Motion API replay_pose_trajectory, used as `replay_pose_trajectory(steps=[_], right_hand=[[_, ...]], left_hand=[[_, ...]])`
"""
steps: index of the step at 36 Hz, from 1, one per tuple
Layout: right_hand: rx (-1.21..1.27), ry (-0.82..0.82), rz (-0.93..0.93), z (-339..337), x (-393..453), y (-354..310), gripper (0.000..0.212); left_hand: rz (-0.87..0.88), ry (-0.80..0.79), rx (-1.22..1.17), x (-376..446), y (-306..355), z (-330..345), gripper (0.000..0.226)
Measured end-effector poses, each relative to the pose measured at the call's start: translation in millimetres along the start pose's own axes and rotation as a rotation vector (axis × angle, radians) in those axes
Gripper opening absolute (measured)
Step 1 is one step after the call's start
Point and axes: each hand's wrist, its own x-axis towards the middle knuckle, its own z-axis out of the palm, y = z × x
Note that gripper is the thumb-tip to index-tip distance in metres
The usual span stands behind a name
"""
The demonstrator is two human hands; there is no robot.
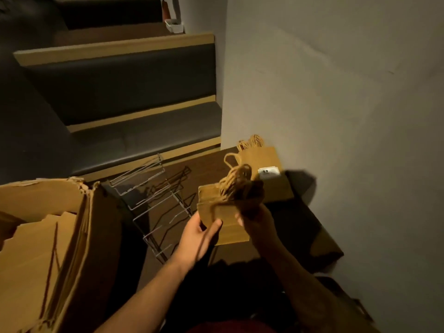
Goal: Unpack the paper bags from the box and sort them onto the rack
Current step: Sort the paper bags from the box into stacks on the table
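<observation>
Early in the task, by the look of it. At the centre, a small bundle of flat brown paper bags with twisted paper handles, held up above the dark tabletop: left hand closed on the lower edge of the bundle, thumb across the front; right hand with its grip closed around the gathered handles and the top of the bundle. At 9 o'clock of the hands, the large torn brown cardboard box, open, with many more flat bags standing inside, so most of the unpacking seems left. Between box and hands, the thin silver wire rack with tiered slots, no bag visible in any slot. At 1 o'clock of the hands, another stack of brown paper bags with a small white label, already out of the box, lying near the pale wall, not on the rack. Sorting onto the rack apparently not yet begun.
</observation>
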Motion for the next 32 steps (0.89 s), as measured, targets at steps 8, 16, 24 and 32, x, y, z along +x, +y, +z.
replay_pose_trajectory(steps=[8, 16, 24, 32], right_hand=[[0.045, 0.093, 0.166, 3.3, -1.2, 36.9, 0.029], [-0.057, 0.124, 0.375, -2.2, 11.7, 68.7, 0.035], [0.006, 0.168, 0.286, 5.9, 10.5, 66.0, 0.029], [-0.090, 0.079, 0.521, 4.4, 21.2, 60.0, 0.051]], left_hand=[[-0.022, -0.097, 0.025, -3.7, -26.9, 3.8, 0.093], [0.048, -0.003, 0.041, 5.6, -41.4, 8.8, 0.046], [-0.130, 0.062, -0.193, 9.3, -36.3, 19.5, 0.009], [0.155, 0.282, 0.383, 6.5, -28.0, 6.6, 0.057]])
